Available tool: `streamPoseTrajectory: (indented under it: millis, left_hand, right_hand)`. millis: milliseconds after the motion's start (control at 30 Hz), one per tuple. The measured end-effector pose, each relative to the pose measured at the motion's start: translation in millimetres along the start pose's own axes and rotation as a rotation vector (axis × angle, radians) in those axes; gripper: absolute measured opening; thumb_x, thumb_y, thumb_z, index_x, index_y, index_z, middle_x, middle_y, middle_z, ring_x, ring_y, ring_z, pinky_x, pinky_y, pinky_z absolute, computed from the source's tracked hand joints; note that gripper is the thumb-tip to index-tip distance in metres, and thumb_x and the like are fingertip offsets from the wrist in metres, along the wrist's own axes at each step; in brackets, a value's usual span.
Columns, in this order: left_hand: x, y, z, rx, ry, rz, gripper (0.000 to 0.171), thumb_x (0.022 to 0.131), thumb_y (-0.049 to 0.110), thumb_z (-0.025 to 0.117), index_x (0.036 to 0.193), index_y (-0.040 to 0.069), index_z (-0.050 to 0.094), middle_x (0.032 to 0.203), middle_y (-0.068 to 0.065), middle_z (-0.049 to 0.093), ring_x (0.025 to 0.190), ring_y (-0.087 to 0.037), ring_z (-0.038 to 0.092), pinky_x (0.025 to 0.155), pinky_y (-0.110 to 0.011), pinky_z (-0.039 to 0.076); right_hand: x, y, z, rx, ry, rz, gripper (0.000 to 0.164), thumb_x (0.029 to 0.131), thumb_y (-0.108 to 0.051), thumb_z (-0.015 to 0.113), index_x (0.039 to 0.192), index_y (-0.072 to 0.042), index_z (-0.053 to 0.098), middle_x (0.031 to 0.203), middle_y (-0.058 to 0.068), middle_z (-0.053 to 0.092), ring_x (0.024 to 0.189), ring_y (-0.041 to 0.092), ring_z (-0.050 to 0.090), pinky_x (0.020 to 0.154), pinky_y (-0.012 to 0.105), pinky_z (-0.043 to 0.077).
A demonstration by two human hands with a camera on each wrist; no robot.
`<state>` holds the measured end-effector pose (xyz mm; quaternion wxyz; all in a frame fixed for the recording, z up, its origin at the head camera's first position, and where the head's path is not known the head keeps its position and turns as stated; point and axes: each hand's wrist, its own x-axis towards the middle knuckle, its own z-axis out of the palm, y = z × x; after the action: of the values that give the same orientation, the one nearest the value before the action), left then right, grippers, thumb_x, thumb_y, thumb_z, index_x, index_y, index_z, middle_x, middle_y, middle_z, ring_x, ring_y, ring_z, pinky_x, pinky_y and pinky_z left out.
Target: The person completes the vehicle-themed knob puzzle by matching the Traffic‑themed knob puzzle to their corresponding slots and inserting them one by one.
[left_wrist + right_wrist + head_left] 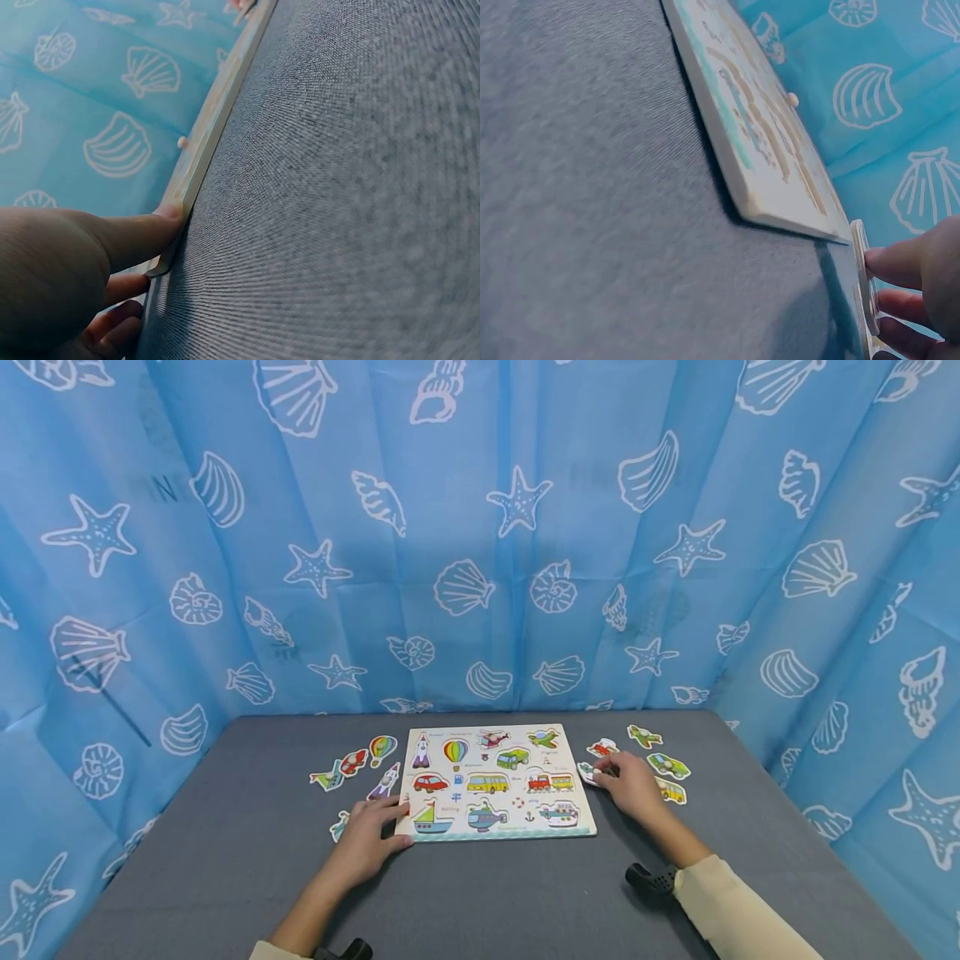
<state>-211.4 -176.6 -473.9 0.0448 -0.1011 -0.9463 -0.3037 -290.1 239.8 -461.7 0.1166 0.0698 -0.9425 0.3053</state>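
A wooden puzzle board (504,836) with printed vehicles lies flat on the grey table. My left hand (367,839) holds its near left corner; in the left wrist view the thumb (166,213) rests along the front edge and the other fingers bend round the side. Just past the board's right edge, my right hand (632,785) pinches a thin, white-edged puzzle piece (864,277) between thumb and fingers. That piece stands tilted on edge in the right wrist view, its picture mostly hidden. A red piece (602,747) lies right beyond the fingers.
Left of the board are a balloon piece (382,749), a rocket piece (384,782) and several others. To the right lie a green plane piece (644,737), a green car piece (668,766) and a yellow bus piece (671,791). A blue shell-patterned curtain (480,635) hangs behind the table.
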Motion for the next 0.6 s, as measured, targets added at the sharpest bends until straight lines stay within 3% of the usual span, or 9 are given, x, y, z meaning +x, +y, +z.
streamPoseTrajectory:
  millis: [600]
  left_hand:
    - [0.8,-2.1,1.4,-0.007,0.007,0.010,0.049,0.078,0.018,0.081,0.125,0.008,0.067,0.134,-0.011,0.057,0.120,-0.035,0.045,0.097,-0.053,0.037]
  right_hand:
    - [5.4,-25.4,10.3,0.109,-0.049,-0.001,0.008,0.085,-0.006,0.071,0.092,-0.003,0.069,0.094,0.011,0.064,0.093,0.032,0.061,0.080,0.048,0.045]
